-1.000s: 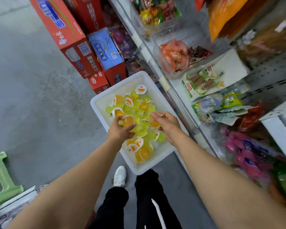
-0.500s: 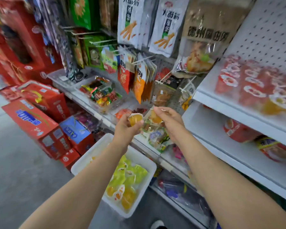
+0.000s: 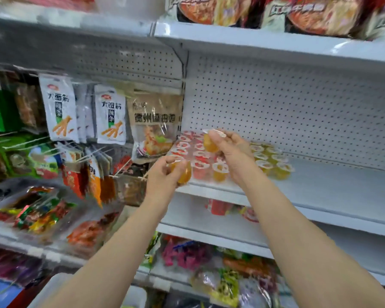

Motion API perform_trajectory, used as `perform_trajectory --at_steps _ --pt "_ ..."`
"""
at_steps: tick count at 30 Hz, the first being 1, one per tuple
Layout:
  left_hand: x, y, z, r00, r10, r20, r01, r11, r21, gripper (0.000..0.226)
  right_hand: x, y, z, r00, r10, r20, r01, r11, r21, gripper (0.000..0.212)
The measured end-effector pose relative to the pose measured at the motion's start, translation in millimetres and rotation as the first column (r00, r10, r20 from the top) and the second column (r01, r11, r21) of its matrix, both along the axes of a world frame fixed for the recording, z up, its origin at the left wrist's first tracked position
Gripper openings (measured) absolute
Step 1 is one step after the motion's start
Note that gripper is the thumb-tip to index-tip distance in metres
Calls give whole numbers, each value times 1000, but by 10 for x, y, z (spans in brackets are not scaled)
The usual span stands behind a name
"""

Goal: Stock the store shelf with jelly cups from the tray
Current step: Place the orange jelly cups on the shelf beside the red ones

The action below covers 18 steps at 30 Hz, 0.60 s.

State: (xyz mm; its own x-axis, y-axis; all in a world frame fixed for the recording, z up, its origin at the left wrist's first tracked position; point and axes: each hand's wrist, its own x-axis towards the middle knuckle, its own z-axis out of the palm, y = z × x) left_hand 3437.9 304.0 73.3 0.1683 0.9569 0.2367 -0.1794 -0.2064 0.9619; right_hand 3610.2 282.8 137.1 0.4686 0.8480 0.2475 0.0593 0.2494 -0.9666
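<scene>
My left hand grips an orange jelly cup just in front of the white shelf's front edge. Higher up, my right hand pinches a second orange jelly cup over the cups standing on the shelf. Rows of red jelly cups fill the shelf's left end, and yellow jelly cups stand behind my right hand. A corner of the white tray shows at the bottom left, and its contents are out of view.
Hanging snack bags fill the pegboard section to the left. Clear bins of wrapped snacks sit below them. The shelf above carries noodle packs. Lower shelves hold more packets.
Both hands lifted a jelly cup each out of the tray and rose to the shelf. The view swung up from the tray on the floor to the shelf.
</scene>
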Motion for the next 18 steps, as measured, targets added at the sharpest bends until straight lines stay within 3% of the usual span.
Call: perform_trajectory --at_steps 9,18 --pt "1099 -176 246 995 -101 0 101 992 74 18 1305 -599 100 945 -320 59 322 946 -24 36" --pt "1541 -188 202 987 -162 20 161 985 53 26 1692 -615 -585 941 -262 214 307 925 -222 28"
